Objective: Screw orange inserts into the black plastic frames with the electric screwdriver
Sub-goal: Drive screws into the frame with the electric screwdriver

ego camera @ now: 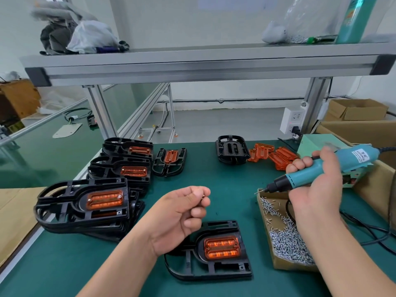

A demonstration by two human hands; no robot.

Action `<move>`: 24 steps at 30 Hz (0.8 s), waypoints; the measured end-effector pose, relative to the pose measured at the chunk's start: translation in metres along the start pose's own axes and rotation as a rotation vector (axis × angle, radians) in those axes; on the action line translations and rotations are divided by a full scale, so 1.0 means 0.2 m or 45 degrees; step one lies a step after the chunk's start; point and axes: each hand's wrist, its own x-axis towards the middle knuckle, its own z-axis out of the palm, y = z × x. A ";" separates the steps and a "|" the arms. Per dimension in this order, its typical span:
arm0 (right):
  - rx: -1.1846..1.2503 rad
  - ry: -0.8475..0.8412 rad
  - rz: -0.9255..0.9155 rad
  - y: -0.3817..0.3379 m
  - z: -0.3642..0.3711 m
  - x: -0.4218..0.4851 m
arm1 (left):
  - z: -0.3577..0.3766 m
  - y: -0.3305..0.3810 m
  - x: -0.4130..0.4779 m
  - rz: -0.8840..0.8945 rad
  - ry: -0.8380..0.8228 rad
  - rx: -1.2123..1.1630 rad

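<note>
Green mat holds frame beneath left hand pinching screw; right hand grips screwdriver.

A black plastic frame with an orange insert seated in it is laid flat at lower centre. Frames fitted with inserts are stacked at left. Bare frames and loose inserts are grouped at upper right. The teal electric screwdriver is gripped in the right hand and tilted, bit pointing down-left.

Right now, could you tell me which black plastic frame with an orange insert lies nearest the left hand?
The lone black plastic frame just below the left hand; the others lie farther off, left and behind.
</note>
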 end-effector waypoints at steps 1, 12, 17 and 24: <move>-0.005 -0.020 0.013 0.01 0.01 -0.02 | -0.01 -0.01 -0.01 -0.004 -0.003 0.004; -0.073 -0.269 0.152 0.09 0.13 -0.23 | 0.01 -0.04 -0.02 0.015 -0.049 0.199; -0.100 -0.270 0.195 0.12 0.08 -0.25 | 0.03 -0.05 -0.02 0.060 -0.105 0.306; -0.121 -0.315 0.209 0.10 0.05 -0.27 | 0.05 -0.06 -0.04 0.023 -0.143 0.331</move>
